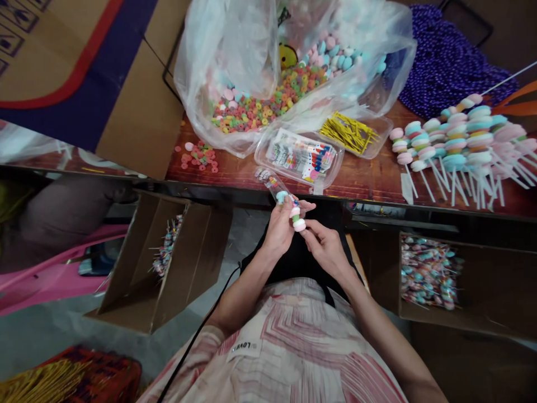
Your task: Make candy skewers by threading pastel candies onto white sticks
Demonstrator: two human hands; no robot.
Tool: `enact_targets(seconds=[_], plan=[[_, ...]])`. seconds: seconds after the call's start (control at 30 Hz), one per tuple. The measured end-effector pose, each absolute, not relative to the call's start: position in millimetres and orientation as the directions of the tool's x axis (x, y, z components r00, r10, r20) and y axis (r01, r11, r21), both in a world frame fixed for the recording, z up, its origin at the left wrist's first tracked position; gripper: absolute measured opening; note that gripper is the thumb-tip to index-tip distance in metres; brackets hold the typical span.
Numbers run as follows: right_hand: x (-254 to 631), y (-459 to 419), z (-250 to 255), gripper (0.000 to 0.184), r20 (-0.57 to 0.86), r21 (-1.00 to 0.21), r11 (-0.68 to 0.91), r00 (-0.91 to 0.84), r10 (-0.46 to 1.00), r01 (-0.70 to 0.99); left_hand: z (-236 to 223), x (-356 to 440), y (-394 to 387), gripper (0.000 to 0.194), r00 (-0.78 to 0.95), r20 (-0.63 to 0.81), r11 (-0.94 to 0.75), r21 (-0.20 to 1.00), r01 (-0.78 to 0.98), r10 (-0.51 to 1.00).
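Note:
My left hand (278, 228) is closed around a candy skewer (296, 217) of pink, white, green and blue marshmallow pieces. A small clear printed bag (268, 180) extends past its far end; how far the bag covers the candy is hard to tell. At the near end, my right hand (324, 244) pinches by the lowest pink-white piece, and the stick there is hidden by the fingers. Just beyond my hands, a clear plastic tray (262, 154) holds a stack of printed bags (298, 154). Beside it, gold twist ties (349, 133) lie in another clear tray (384, 143).
A large plastic bag (197, 106) contains ring candies and marshmallows. Loose ring candies (200, 157) lie on the table (235, 178). Finished-looking skewers (457, 140) are piled right, near purple cord (444, 61). Cardboard boxes (197, 252) with wrapped skewers (430, 274) flank my lap.

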State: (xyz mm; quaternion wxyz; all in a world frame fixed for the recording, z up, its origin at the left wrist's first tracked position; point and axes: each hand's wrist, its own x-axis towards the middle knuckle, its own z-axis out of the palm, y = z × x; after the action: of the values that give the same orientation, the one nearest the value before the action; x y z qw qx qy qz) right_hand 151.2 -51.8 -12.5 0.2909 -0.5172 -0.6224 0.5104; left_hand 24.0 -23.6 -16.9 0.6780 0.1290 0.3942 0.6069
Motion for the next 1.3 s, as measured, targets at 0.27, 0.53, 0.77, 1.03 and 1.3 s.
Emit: enact_targets(seconds=[0.27, 0.53, 0.77, 1.03, 1.3], plan=[[158, -49, -7, 0.028, -0.235, -0.962, -0.189, -0.237, 0.943, 0.198, -12, 7, -23, 0.053, 0.038, -0.369, 0.279, 0.627, -0.728, 0.929], [158, -48, -4, 0.035, -0.379, -0.898, -0.425, -0.287, 0.880, -0.117, -16, 1, -20, 0.034, -0.153, -0.281, 0.093, 0.700, -0.708, 0.947], [158, -45, -3, 0.034, -0.437, -0.818, -0.519, -0.319, 0.841, -0.248, -26, 5, -19, 0.034, -0.184, -0.326, 0.104, 0.697, -0.710, 0.927], [154, -52, -7, 0.029, -0.179, -0.976, -0.147, -0.211, 0.961, 0.159, -26, 13, -18, 0.044, -0.241, -0.332, 0.076, 0.713, -0.697, 0.912], [151, -55, -7, 0.044, -0.097, -0.959, -0.015, -0.277, 0.956, 0.283, -27, 13, -20, 0.038, -0.256, -0.356, 0.073, 0.698, -0.713, 0.899]])
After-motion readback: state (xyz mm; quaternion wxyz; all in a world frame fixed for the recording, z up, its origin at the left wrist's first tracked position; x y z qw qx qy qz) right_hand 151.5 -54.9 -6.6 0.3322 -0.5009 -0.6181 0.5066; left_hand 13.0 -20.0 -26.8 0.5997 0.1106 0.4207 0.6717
